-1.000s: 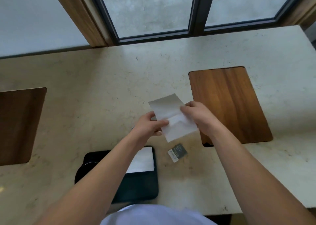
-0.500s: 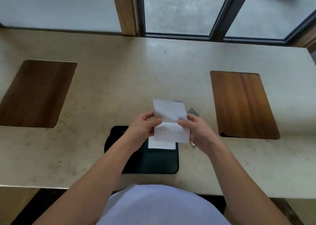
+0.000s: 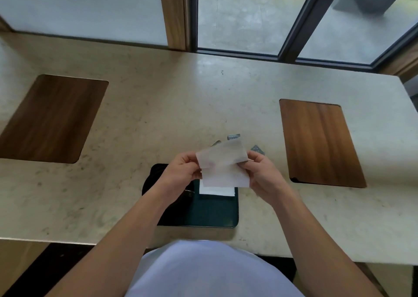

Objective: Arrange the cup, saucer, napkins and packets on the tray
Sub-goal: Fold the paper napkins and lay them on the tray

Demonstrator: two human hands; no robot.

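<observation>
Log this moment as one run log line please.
both hands: left hand, right hand | folding napkin | over tray | packets on counter

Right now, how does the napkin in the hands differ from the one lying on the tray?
The held napkin is up in the air, pinched by the left hand and right hand; the tray napkin lies flat on the dark tray. The held napkin is bent partway into a fold and fully in view; the tray napkin is mostly hidden behind it. Both are white paper.
</observation>
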